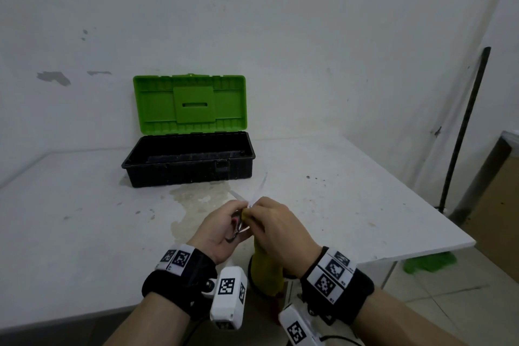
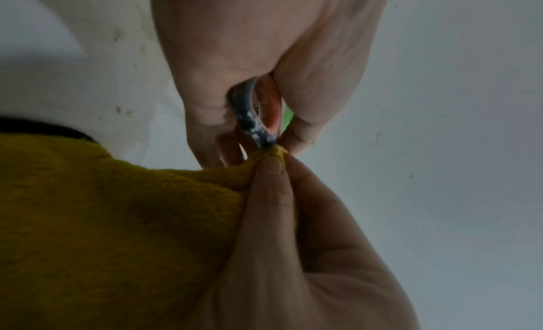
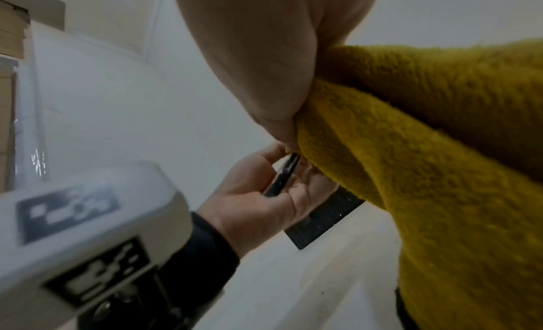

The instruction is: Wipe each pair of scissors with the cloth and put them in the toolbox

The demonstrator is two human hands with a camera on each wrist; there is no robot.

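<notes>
The scissors (image 1: 238,226) are in the air above the white surface (image 1: 351,205), in front of the toolbox, held between both hands. The left hand (image 1: 216,229) has its grip closed around the handles, which are dark grey with a pink inside (image 2: 258,116). The two blades (image 1: 257,191) stand apart and point away from the person, toward the toolbox. The right hand (image 1: 276,226) pinches the yellow cloth (image 1: 265,267) with thumb and fingers at the place where the blades meet the handles. The rest of the cloth hangs down below this hand. The toolbox (image 1: 188,160) is black and stands on the surface near the wall. Its green lid (image 1: 189,104) is open and upright. I cannot tell what lies inside it.
</notes>
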